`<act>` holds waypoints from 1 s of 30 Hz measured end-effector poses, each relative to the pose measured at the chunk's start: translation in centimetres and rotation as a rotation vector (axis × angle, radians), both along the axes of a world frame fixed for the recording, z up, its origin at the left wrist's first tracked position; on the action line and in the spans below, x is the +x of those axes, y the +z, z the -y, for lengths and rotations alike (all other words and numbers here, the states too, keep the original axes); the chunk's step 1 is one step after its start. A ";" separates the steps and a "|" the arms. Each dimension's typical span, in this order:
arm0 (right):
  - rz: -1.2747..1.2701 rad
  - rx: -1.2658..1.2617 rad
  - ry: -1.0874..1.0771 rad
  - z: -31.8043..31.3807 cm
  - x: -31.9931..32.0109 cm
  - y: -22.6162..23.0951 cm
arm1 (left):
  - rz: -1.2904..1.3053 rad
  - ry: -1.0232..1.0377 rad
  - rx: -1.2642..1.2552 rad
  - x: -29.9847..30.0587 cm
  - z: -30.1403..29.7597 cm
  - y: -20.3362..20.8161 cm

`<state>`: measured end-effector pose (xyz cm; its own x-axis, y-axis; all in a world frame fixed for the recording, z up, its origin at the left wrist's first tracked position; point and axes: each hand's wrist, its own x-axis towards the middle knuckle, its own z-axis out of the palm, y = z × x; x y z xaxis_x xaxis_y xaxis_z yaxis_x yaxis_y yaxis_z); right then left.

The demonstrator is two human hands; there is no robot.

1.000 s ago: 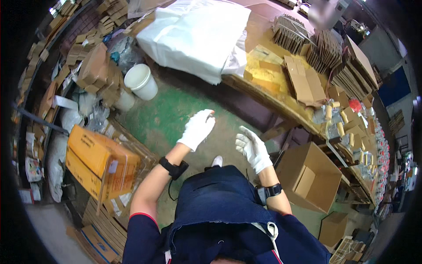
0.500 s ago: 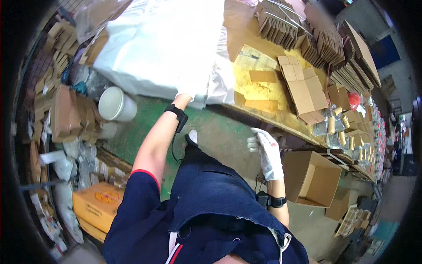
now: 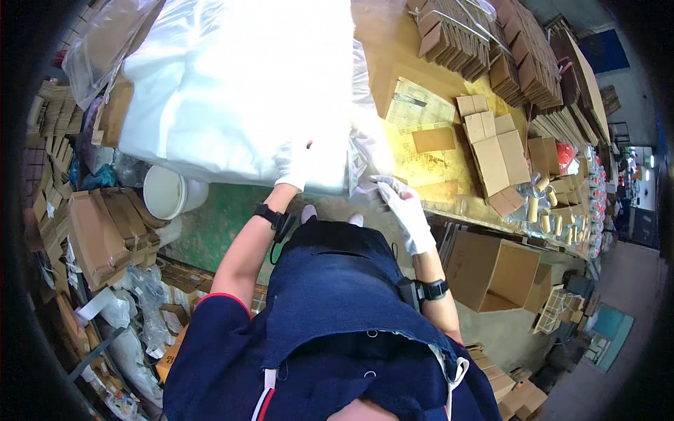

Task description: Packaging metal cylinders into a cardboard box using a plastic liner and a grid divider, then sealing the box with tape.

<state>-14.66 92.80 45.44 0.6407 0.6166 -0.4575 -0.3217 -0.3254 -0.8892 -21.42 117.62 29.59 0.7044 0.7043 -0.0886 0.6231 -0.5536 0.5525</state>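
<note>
A large stack of white translucent plastic sheeting lies on the table in front of me, and clear plastic film hangs loosely along its right side. My left hand, in a white glove, rests on the stack's near edge with fingers stretched over the top; glare washes out the fingertips. My right hand, also gloved, is at the near right corner. Its fingers are closed on the lower edge of the film, with the thumb partly hidden.
Flattened cartons and bundled cardboard lie on the yellow tabletop. Glass bottles with cork-coloured tops stand at right. An open carton is below the table. A white bucket and cardboard piles stand left.
I have moved closer to the table. My right hand has gone from open in the air to the film at the stack's corner. My left hand stays on the stack.
</note>
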 end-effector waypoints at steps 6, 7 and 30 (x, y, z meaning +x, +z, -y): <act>0.178 -0.072 0.093 -6.3 3.6 -5.7 | 0.020 0.109 -0.058 -1.3 -0.7 2.4; 0.171 -0.109 0.099 -7.6 4.6 -7.1 | 0.061 0.142 -0.080 -1.1 -0.7 2.5; -0.095 0.125 -0.031 -19.2 13.0 -10.7 | 0.122 0.426 0.007 -12.6 -1.1 18.0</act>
